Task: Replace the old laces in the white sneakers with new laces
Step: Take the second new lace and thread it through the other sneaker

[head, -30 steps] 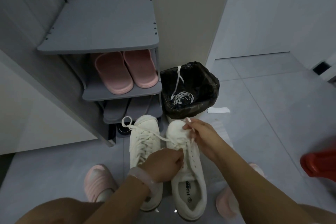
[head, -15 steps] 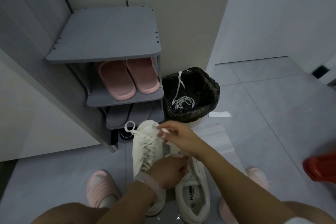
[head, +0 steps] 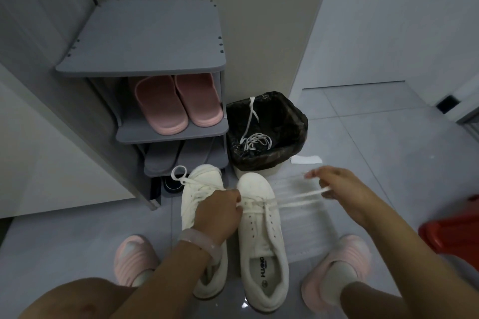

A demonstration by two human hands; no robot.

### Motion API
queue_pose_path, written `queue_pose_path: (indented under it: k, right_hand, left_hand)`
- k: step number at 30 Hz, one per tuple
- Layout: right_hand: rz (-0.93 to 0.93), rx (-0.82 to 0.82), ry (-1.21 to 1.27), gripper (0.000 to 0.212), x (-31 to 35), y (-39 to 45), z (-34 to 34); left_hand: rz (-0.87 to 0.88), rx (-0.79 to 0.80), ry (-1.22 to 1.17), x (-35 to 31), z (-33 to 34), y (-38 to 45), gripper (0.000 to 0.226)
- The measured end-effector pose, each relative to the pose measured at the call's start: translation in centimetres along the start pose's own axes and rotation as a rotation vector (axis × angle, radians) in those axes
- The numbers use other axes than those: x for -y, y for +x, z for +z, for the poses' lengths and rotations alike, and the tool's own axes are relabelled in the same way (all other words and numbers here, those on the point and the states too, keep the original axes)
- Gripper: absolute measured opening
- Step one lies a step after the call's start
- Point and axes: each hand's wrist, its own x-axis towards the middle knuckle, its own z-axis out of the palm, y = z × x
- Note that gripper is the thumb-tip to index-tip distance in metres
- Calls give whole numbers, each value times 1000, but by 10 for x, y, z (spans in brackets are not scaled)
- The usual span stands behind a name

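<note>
On the grey floor (head: 375,153), the left white sneaker (head: 199,189) stands toe toward the shoe rack (head: 145,41), already laced, with a loop of lace lying off its toe on the left. The left hand (head: 220,211) lies over this sneaker's middle, its wrist wearing a pale bangle (head: 199,241). Its fingers are curled, and the fingertips pinch the new lace (head: 293,201) at the left edge of the eyelets of the right white sneaker (head: 261,235), which stands just beside the first, touching or nearly so. Only the eyelets nearest the toe of that right sneaker carry lace; the rest of the tongue lies bare, and the insole shows printed lettering.

From those eyelets the lace runs out to the right, off the shoe and above the floor, blurred into several pale strands. The right hand (head: 339,189) is well to the right of the sneaker, fingers curled around the lace's far end; the blur hides exactly how the fingertips sit.

Behind the sneakers, a bin lined with a black bag (head: 285,122) holds old white laces (head: 255,141), one strand draped up the back edge.
</note>
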Motion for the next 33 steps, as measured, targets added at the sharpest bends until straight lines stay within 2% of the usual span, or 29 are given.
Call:
queue_pose_path:
  k: [3,7,11,14,17,20,22,24,25,27,29,31,33]
  right_hand:
    - [69,136,-650,28,-14,2,-7]
    - [83,160,-874,24,-26,5,-2]
    - [-39,225,-779,21,-22,9,9]
    - [-136,298,-852,21,-19,12,13]
    - [-113,289,-976,28,-20,14,7]
    - [-105,209,-1138,8,-23,15,4]
    - [-247,208,-1057,37,-26,13,15]
    - [-440,303,-782,57,-26,7,36]
    - [-466,359,-701,65,-26,2,48]
    - [-431,405,-701,75,-31,-3,65]
    - [-357,393,-750,76,-35,-2,69]
    - [-322,392,-774,74,-33,-1,67]
    - [-314,404,-788,73,-32,-1,67]
  left_hand:
    - [19,82,46,-2,-1,0,24]
    - [66,173,35,-5,-7,2,25]
    - [91,172,42,-6,-7,1,19]
    - [94,161,53,-7,-7,1,19]
    - [92,154,52,-6,-8,3,19]
    - [95,149,34,-8,-9,4,20]
    - [103,148,9,-11,-9,3,21]
    - [114,144,-20,-14,-11,2,20]
    - [122,146,-42,-15,-11,2,20]
    - [120,171,-80,-19,-14,2,18]
    - [37,173,-279,-31,-23,0,18]
    - [-147,159,-856,-46,-45,-6,25]
    - [-135,183,-1442,-47,-77,-11,32]
